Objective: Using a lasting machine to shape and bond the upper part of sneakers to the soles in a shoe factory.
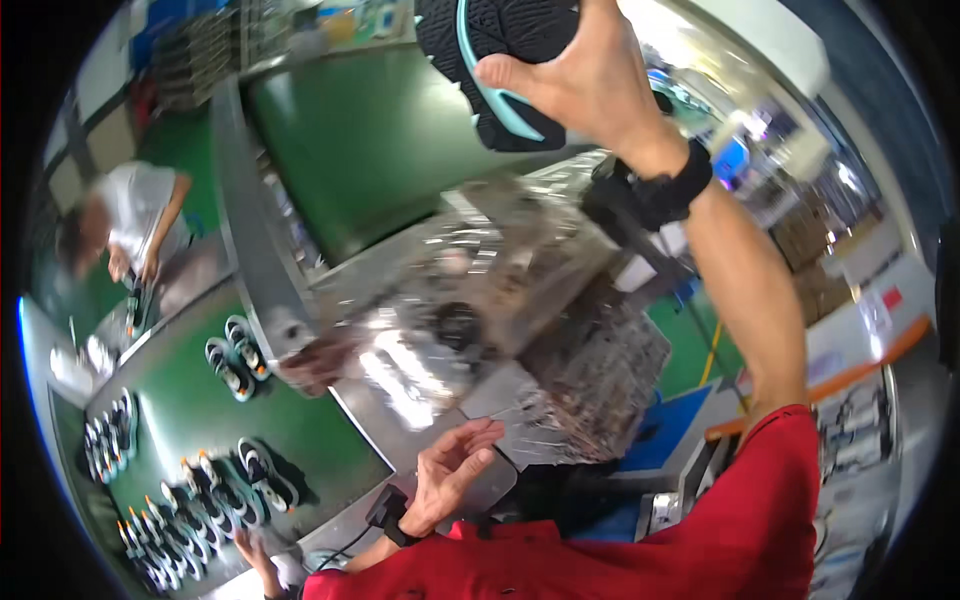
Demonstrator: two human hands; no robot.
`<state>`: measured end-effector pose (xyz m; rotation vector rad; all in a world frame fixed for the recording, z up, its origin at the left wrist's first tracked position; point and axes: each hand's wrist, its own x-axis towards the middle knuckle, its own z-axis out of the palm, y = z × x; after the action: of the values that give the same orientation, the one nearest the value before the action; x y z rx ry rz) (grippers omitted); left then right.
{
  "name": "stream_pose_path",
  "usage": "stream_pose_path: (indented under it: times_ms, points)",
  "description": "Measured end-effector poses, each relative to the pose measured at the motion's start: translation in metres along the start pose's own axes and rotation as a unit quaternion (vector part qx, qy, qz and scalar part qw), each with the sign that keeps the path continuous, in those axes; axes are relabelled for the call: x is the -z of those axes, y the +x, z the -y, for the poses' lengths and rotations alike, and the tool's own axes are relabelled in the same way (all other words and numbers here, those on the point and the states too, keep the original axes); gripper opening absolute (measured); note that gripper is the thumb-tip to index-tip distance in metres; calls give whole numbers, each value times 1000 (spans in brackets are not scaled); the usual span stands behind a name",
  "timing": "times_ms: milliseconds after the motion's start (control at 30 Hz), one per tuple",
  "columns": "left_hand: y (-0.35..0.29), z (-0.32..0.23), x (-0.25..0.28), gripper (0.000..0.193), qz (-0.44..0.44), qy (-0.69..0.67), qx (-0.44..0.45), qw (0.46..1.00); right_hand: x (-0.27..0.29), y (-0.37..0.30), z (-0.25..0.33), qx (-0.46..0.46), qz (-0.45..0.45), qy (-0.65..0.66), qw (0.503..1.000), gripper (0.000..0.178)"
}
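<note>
My right hand is raised at the top of the view and grips a shoe. The shoe's black sole with a light blue curved stripe faces me, and its upper is mostly hidden. My thumb presses on the sole. My left hand is low in the middle, beside a grey metal surface. Its fingers are apart and slightly bent, with nothing visible in them. Each wrist wears a black strap with a small device.
Shoes stand on a green belt at left, several in rows. Shiny crumpled plastic film covers something in the middle. Beyond it is another green belt. A person works at far left; another person's hand shows at lower left.
</note>
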<state>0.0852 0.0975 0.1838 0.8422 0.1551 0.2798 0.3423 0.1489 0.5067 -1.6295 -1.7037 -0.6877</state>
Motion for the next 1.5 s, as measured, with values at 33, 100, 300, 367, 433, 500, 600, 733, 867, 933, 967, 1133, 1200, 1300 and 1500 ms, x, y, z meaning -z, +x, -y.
stream_pose_path:
  times_ms: [33, 100, 300, 367, 433, 500, 600, 733, 867, 933, 967, 1133, 1200, 1300, 1500]
  points:
    - [2, -11, -24, 46, 42, 7, -6, 999, 24, -13, -1, 93, -86, -6, 992, 86]
    - [18, -23, -63, 54, 120, 63, -94, 986, 77, -59, 13, 108, -164, -21, 980, 84]
    - [84, 5, -207, 102, 74, 224, -464, 854, 191, -221, 111, -42, -156, -183, 970, 105]
    - [82, 57, -234, 97, 99, 240, -484, 836, 199, -264, 124, -67, -206, -160, 963, 93]
    - [64, 96, -265, 94, 171, 232, -392, 874, 219, -308, 150, -131, -225, -231, 938, 86]
    - [40, 132, -292, 90, 224, 236, -301, 896, 247, -350, 186, -235, -213, -301, 899, 80]
    - [-5, 180, -339, 72, 328, 70, -93, 937, 312, -427, 249, -343, -160, -410, 830, 73]
    - [-73, 224, -415, 58, 441, 3, 159, 883, 380, -556, 310, -500, -364, -144, 772, 72]
    - [-135, 306, -465, 60, 552, 123, 206, 798, 414, -638, 382, -601, -511, -44, 613, 61]
    - [-168, 339, -493, 62, 609, 130, 295, 725, 417, -694, 413, -569, -568, -113, 583, 60]
    - [-180, 351, -511, 64, 619, 154, 354, 685, 422, -711, 432, -580, -571, -177, 554, 59]
    - [-215, 480, -582, 56, 627, 234, 365, 647, 446, -766, 517, -594, -645, -265, 402, 53]
    - [-209, 550, -615, 53, 653, 352, 257, 620, 453, -773, 529, -561, -649, -329, 394, 51]
    - [-238, 624, -655, 72, 625, 433, 24, 649, 459, -780, 560, -568, -639, -409, 319, 49]
    - [-271, 729, -699, 92, 652, 537, 50, 533, 457, -775, 594, -570, -615, -517, 172, 50]
